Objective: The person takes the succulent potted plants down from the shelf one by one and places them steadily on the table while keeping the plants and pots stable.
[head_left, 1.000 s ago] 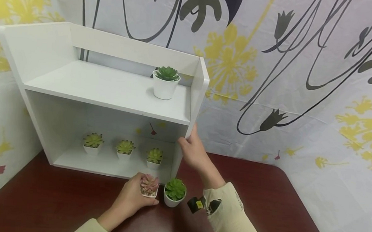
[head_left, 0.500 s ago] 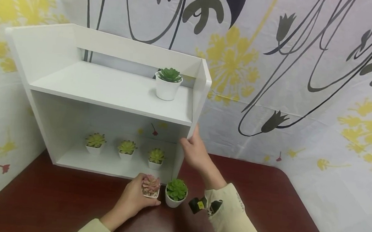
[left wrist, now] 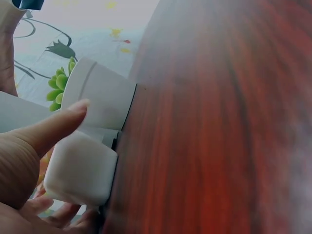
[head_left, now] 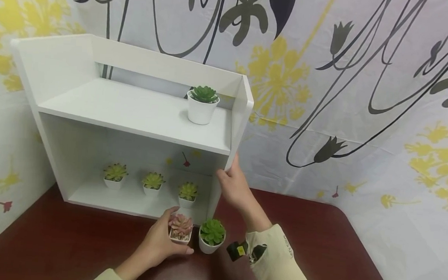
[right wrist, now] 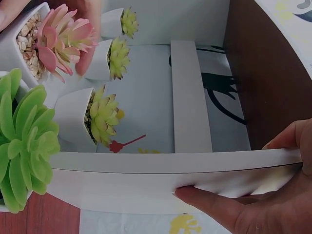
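Observation:
A pink succulent (head_left: 181, 228) in a small white pot stands on the table at the shelf's front edge. Around it is my left hand (head_left: 160, 243), its thumb straight and off the pot; in the left wrist view the other fingers are partly hidden behind the pot (left wrist: 80, 168). Right beside that pot stands a green succulent (head_left: 212, 232) in a round white pot. My right hand (head_left: 236, 185) grips the right side panel of the white shelf (head_left: 133, 108), with fingers on both faces of the panel (right wrist: 175, 163) in the right wrist view.
Three yellow-green succulents in white pots, the left one (head_left: 115, 174), the middle one (head_left: 153, 182) and the right one (head_left: 188, 192), line the lower shelf. A dark green succulent (head_left: 203, 104) stands on the upper shelf. Patterned cloth (head_left: 326, 99) hangs behind the red-brown table (head_left: 299, 230).
My left hand has loosened from the pink succulent's pot, its thumb and fingers spreading apart. The right hand keeps its grip on the shelf. The head view has shifted slightly.

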A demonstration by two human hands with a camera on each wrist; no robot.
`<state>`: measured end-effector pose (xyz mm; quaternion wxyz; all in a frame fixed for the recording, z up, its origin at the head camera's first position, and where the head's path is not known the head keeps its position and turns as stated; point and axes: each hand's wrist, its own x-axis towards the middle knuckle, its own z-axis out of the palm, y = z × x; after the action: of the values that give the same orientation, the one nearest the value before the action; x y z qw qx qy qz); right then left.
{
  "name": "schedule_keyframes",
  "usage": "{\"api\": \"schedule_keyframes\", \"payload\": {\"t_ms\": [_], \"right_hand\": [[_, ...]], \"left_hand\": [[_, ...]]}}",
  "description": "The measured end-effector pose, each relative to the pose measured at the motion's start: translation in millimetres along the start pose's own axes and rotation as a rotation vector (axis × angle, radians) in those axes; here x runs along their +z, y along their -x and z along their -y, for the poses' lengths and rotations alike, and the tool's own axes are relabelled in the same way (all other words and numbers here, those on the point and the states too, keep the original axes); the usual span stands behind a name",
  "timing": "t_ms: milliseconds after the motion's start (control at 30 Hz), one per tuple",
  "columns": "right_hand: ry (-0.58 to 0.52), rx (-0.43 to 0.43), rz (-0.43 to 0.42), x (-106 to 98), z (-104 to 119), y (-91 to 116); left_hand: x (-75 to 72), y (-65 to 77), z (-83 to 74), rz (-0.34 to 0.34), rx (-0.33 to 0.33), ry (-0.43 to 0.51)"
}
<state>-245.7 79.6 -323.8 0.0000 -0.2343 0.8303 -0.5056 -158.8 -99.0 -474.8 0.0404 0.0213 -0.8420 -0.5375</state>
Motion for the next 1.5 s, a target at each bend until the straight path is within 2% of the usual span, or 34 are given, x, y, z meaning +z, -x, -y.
{"api": "schedule_keyframes", "payload": {"t_ms": [133,300,400,533,733,867,967,1100,1367,1500], "right_hand": [[-0.005,0.007,0.005,0,0,1],[-0.003,0.02,0.004,0,0,1],[-0.004,0.029,0.002,0,0,1],[-0.007,0.026,0.0,0,0,1],[-0.009,0.014,-0.002,0,0,1],[-0.001,0.033,-0.007,0,0,0],[0.0,0.032,-0.008,0,-1,0],[-0.004,0.018,-0.009,0,-1,0],[0.007,0.007,-0.014,1,-3,-2],[-0.008,0.011,-0.016,1,-3,-1]], "left_hand": [[-4.2,4.4,-3.0,-0.015,0.011,0.005],[-10.3,9.7,-10.6,-0.035,-0.012,0.004],[-13.9,11.4,-18.3,-0.059,0.018,0.019],[-21.2,13.1,-33.8,-0.128,0.125,0.063],[-38.7,10.9,-71.8,-0.23,0.357,0.125],[-50.2,8.3,-100.5,-0.286,0.514,0.111],[-57.1,6.3,-119.9,-0.31,0.605,0.088],[-64.0,2.1,-139.6,-0.329,0.684,0.068],[-79.5,-8.5,-167.7,-0.386,0.802,0.005],[-88.5,-16.2,-186.0,-0.402,0.819,-0.045]]}}
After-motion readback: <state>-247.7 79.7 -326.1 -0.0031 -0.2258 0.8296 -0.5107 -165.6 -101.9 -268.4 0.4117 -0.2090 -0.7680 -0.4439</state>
